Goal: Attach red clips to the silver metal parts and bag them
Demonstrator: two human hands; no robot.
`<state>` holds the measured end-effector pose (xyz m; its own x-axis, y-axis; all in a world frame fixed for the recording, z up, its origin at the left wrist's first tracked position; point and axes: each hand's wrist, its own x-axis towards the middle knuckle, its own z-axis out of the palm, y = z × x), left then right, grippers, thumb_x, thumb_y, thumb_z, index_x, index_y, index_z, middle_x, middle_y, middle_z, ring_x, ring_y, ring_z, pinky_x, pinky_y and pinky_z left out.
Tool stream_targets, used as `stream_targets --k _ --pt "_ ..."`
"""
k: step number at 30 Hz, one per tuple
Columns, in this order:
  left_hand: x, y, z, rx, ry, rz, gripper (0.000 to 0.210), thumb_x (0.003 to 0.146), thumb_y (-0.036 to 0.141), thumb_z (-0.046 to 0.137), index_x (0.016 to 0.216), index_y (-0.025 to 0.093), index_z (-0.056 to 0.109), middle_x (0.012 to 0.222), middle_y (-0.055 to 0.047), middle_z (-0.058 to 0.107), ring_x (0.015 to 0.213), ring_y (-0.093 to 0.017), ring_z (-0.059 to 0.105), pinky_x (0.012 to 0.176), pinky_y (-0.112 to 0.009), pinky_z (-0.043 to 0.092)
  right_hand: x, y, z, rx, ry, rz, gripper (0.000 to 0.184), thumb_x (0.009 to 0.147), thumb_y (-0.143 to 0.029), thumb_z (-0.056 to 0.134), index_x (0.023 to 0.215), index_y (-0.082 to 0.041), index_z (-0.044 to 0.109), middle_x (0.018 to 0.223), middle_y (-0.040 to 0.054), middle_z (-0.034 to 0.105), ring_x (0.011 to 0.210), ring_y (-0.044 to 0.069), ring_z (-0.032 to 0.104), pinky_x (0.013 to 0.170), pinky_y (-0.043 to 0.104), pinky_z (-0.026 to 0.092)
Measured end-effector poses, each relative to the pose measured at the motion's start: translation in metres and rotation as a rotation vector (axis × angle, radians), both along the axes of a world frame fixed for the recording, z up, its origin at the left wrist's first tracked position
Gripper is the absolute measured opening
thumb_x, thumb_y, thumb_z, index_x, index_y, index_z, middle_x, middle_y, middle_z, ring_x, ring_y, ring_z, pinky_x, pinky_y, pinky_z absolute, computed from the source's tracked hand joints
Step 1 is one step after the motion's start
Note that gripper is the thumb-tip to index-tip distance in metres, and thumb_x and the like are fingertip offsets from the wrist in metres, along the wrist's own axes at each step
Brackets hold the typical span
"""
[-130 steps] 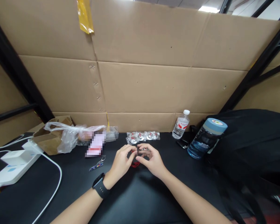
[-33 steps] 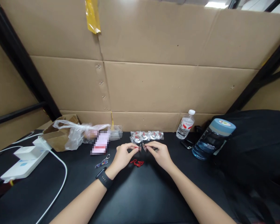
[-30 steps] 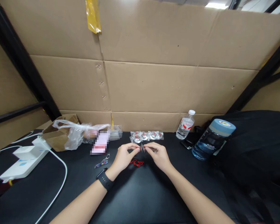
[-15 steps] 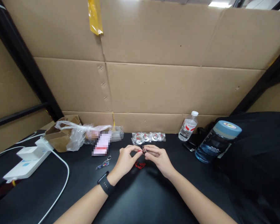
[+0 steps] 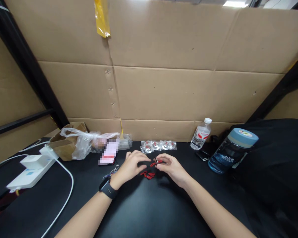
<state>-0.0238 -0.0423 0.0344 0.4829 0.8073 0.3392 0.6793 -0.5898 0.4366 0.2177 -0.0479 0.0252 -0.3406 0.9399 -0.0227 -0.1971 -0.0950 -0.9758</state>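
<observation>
My right hand (image 5: 172, 168) pinches a small dark piece with a pale edge between thumb and fingers; a red cord (image 5: 152, 164) loops out from it to the left. What exactly the piece is cannot be made out. Just left of it, my left hand (image 5: 132, 167) is held with thumb and fingers apart and nothing in them, a black watch on its wrist. On the black table below, between the hands, lies a tangle of red cords (image 5: 149, 175). Farther back lie several clear packets (image 5: 159, 146) with round silvery items inside.
Left: a phone (image 5: 109, 152), a keyring (image 5: 114, 170) partly behind my left wrist, a cardboard box (image 5: 62, 145) with plastic bags, and a white power strip (image 5: 27, 178) with cables. Right: a water bottle (image 5: 200, 135), a blue-lidded bottle (image 5: 229, 152) and black fabric (image 5: 275, 165). A cardboard wall (image 5: 164, 96) stands behind.
My left hand has let go of the small piece and moved left, its fingers spreading. My right hand keeps the piece, and its red cord now shows.
</observation>
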Motion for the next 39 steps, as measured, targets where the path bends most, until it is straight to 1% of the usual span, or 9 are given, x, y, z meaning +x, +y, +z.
stream_targets --k 6,12,15,18,23,27,32,36,39 --pt "-0.040 0.031 -0.026 0.287 0.278 0.568 0.042 0.090 0.008 0.050 0.125 0.024 0.064 0.134 -0.013 0.061 0.127 -0.035 0.046 0.094 -0.052 0.034 0.010 -0.002 0.014 -0.047 -0.009 -0.037 0.058 0.068 -0.032 0.090 0.119 -0.027 0.063 0.117 0.0064 0.067 0.089 0.019 0.072 0.074 0.030 0.054" --pt "-0.057 0.048 -0.031 0.304 0.295 0.680 0.026 0.094 0.014 0.046 0.090 0.020 0.072 0.108 -0.014 0.071 0.117 -0.037 0.050 0.091 -0.054 0.032 0.017 -0.002 0.019 0.015 -0.033 -0.046 0.056 0.074 -0.035 0.085 0.125 -0.028 0.065 0.122 0.0079 0.062 0.090 0.020 0.073 0.076 0.030 0.054" --pt "-0.050 0.041 -0.022 0.342 0.162 0.597 0.023 0.096 0.019 0.048 0.096 0.022 0.071 0.106 -0.010 0.073 0.115 -0.033 0.052 0.090 -0.049 0.031 0.022 0.000 0.021 0.064 -0.062 -0.084 0.052 0.074 -0.036 0.085 0.122 -0.026 0.068 0.122 0.0091 0.063 0.090 0.022 0.074 0.074 0.031 0.054" --pt "-0.033 0.028 -0.015 0.306 0.060 0.339 0.017 0.095 0.022 0.054 0.098 0.026 0.071 0.103 -0.005 0.074 0.112 -0.027 0.055 0.089 -0.042 0.033 0.029 0.004 0.022 0.110 -0.052 -0.129 0.052 0.073 -0.037 0.086 0.121 -0.026 0.070 0.121 0.0097 0.064 0.089 0.023 0.074 0.074 0.032 0.055" --pt "-0.009 0.017 -0.021 0.165 0.181 0.008 0.030 0.088 0.006 0.048 0.096 0.025 0.070 0.107 -0.002 0.074 0.114 -0.024 0.056 0.088 -0.040 0.033 0.036 0.009 0.019 0.148 -0.083 -0.166 0.053 0.073 -0.039 0.085 0.123 -0.026 0.069 0.124 0.0103 0.063 0.088 0.023 0.074 0.074 0.033 0.055" --pt "-0.003 0.016 -0.028 0.127 0.191 -0.013 0.053 0.077 -0.005 0.042 0.113 0.024 0.068 0.133 -0.005 0.065 0.120 -0.023 0.054 0.094 -0.042 0.036 0.036 0.008 0.019 0.147 -0.120 -0.161 0.053 0.072 -0.037 0.086 0.121 -0.026 0.069 0.125 0.0092 0.063 0.091 0.023 0.073 0.076 0.033 0.055" --pt "0.014 0.005 -0.022 0.023 0.116 -0.103 0.042 0.096 0.011 0.038 0.131 0.023 0.058 0.130 -0.007 0.065 0.113 -0.019 0.062 0.097 -0.035 0.042 0.032 0.006 0.019 0.169 -0.220 -0.110 0.051 0.076 -0.035 0.082 0.124 -0.025 0.067 0.106 0.0058 0.069 0.081 0.018 0.070 0.070 0.030 0.054" --pt "0.030 -0.007 -0.017 0.014 0.179 -0.095 0.039 0.105 0.038 0.034 0.137 0.029 0.054 0.117 -0.006 0.067 0.103 -0.020 0.063 0.097 -0.037 0.041 0.031 0.008 0.012 0.387 -0.437 -0.150 0.043 0.080 -0.031 0.075 0.122 -0.024 0.068 0.111 0.0076 0.066 0.081 0.017 0.067 0.066 0.028 0.053" --pt "0.035 -0.013 -0.015 0.046 0.230 -0.091 0.040 0.105 0.045 0.034 0.136 0.034 0.057 0.114 -0.007 0.063 0.108 -0.023 0.059 0.097 -0.040 0.038 0.033 0.011 0.007 0.595 -0.642 -0.196 0.041 0.081 -0.024 0.072 0.121 -0.026 0.068 0.118 0.0072 0.064 0.088 0.018 0.065 0.078 0.032 0.055"
